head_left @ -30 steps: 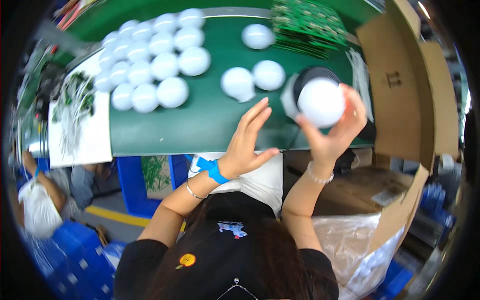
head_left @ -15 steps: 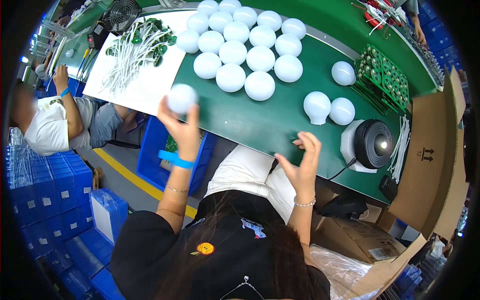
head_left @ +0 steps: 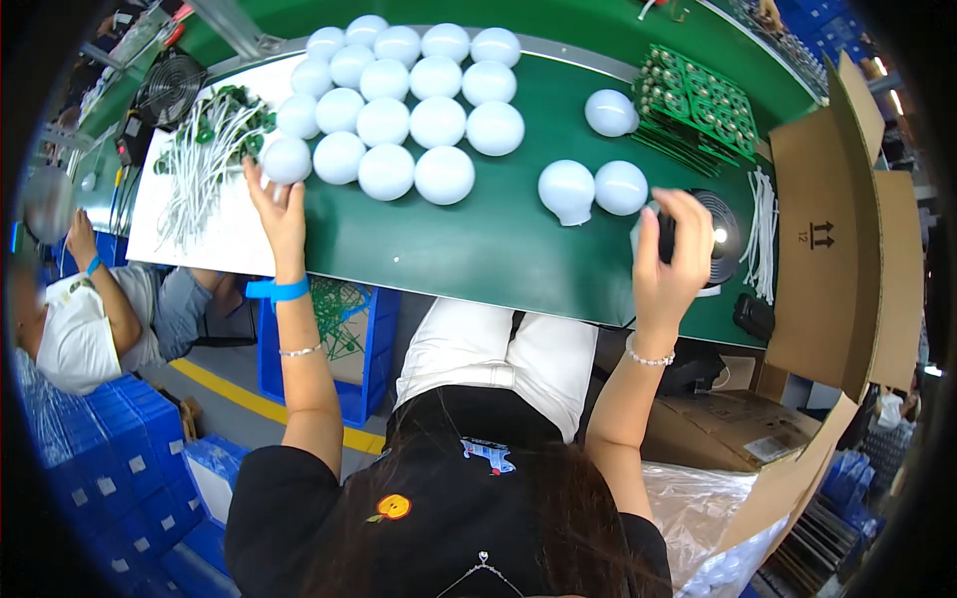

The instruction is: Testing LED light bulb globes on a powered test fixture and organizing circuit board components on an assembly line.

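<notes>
My left hand has its fingers and thumb around the lower side of a white round bulb cover, at the left end of the front row. Beside it, several like bulb covers stand in close rows on the green table. My right hand is raised over the right side, thumb and fingers apart and nothing visible between them. Behind its fingers is a black ringed round device with a bright spot, partly hidden. Left of this hand lie two bulb covers, one showing its neck.
Green circuit boards are stacked at the back right, with another bulb cover beside them. White wires lie near an open cardboard box. Wired green pieces lie on a white sheet at left. A co-worker sits at far left.
My left hand has carried its bulb cover to the left end of the front row. My right hand has moved right, up to the black round device. The view has shifted.
</notes>
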`<state>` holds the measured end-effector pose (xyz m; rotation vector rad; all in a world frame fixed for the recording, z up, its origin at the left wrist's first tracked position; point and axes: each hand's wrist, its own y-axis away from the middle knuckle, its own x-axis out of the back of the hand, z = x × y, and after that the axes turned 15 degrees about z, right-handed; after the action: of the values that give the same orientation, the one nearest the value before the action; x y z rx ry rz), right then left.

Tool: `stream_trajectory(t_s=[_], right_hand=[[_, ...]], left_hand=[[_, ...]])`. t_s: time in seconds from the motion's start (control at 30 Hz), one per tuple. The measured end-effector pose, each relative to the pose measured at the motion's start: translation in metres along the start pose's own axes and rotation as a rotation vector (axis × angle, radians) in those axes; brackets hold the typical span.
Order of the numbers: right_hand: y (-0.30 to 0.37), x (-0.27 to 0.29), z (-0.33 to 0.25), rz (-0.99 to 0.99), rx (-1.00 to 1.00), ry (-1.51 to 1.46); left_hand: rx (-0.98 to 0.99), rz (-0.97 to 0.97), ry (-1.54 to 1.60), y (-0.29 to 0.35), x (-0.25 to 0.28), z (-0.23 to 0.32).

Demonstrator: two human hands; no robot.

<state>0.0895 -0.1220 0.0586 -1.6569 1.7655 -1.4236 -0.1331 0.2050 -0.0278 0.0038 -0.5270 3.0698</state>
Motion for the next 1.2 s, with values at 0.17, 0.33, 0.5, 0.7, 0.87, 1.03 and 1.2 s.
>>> stream_trajectory(t_s=[0.17,0.33,0.5,0.7,0.87,1.03,1.2], right_hand=[[-0.027,-0.001,0.004,0.064,0.147,0.248],[-0.024,0.003,0.002,-0.287,0.197,0.491],[-0.016,-0.018,0.001,-0.481,0.238,0.575],[-0.013,-0.001,0.005,-0.296,0.194,0.387],[-0.017,-0.027,0.01,-0.352,0.238,0.558],[-0.026,-0.074,0.009,-0.583,-0.131,0.611],[-0.008,-0.052,-0.002,-0.387,-0.187,0.307]], left_hand=[[-0.404,0.228,-0.152,0.042,-0.002,0.033],[-0.561,0.029,-0.008,0.106,-0.028,0.057],[-0.614,-0.338,0.0,0.154,-0.057,0.075],[-0.532,-0.646,-0.109,0.167,-0.112,0.096],[-0.645,-0.68,-0.208,0.162,-0.154,0.098],[-0.613,-0.737,-0.212,0.162,-0.16,0.098],[-0.528,-0.717,-0.13,0.167,-0.147,0.093]])
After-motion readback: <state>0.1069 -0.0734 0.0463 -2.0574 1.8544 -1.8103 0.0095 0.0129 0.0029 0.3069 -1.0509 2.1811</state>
